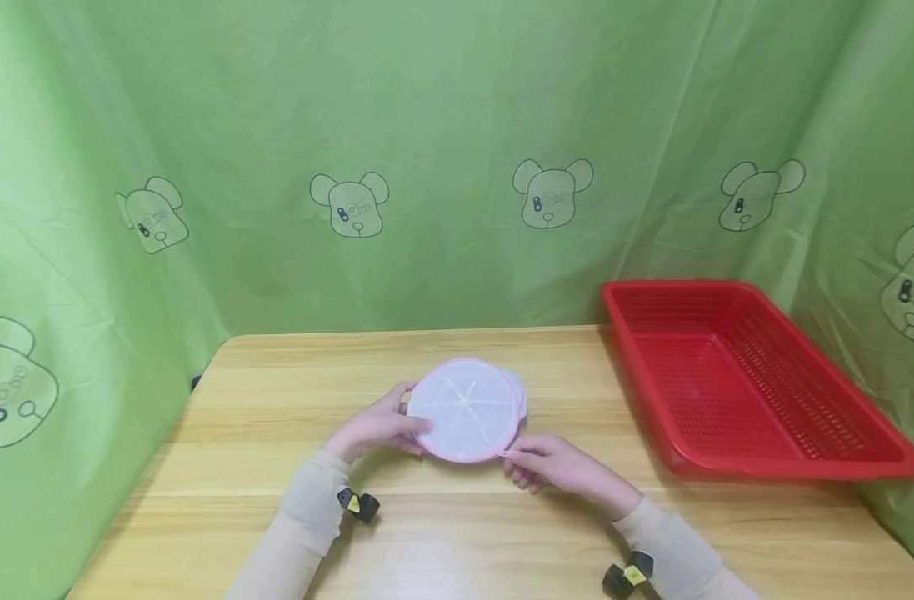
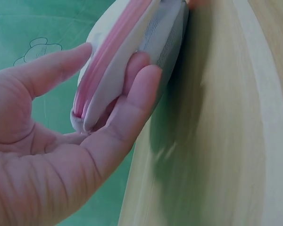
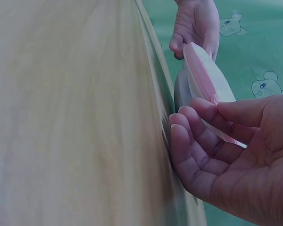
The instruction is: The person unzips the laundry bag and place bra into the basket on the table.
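Pale sleeves (image 1: 307, 504) reach toward a round pouch (image 1: 464, 408)

From the head view, the pouch is between the two hands above the table (image 1: 277, 375), a red basket (image 1: 794, 468) to its right, a green curtain (image 1: 457, 125) behind it.

Left wrist view: the left hand (image 2: 61, 122) grips the pouch, thumb one side, fingers the other, beside its pink zip (image 2: 106, 56).

Right wrist view: the right hand (image 3: 236, 150) pinches the zip's end at the pouch's edge.

No wording can be read with certainty. Faint outlined lettering stands on the bear heads (image 1: 552, 198) printed on the green curtain (image 1: 442, 100), beyond the tabletop's (image 1: 314, 354) far edge. Yellow labels (image 1: 634, 575) on the black wrist cameras (image 1: 616, 582): too small to read.
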A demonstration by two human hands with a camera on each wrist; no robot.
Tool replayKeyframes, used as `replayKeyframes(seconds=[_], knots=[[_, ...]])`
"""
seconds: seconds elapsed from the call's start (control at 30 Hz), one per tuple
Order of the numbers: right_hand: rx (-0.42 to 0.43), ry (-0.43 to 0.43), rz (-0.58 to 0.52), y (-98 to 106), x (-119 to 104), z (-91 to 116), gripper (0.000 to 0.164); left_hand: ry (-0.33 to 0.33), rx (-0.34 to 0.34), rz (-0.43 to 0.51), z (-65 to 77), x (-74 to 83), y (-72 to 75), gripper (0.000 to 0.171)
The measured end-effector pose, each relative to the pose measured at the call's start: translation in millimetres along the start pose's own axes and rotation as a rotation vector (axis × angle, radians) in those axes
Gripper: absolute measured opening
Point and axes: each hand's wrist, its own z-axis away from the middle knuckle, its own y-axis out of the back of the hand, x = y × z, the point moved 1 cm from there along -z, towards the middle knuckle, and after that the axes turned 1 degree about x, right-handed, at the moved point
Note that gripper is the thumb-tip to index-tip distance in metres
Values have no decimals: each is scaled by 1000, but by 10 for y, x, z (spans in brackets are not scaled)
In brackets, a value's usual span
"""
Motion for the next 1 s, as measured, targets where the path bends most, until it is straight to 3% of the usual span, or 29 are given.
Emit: replayKeyframes(seconds=[0.13,0.33,1.0], knots=[[-6,3,-14,-35,-15,4,34,-9,29,17,-12,4,-13,87],[-9,7,-25,-67,-29,7,34,-24,68,20,-14,15,-18,75],[22,14,-23,-39,15,-13,34,-34,94,-14,-45,0,1,74]])
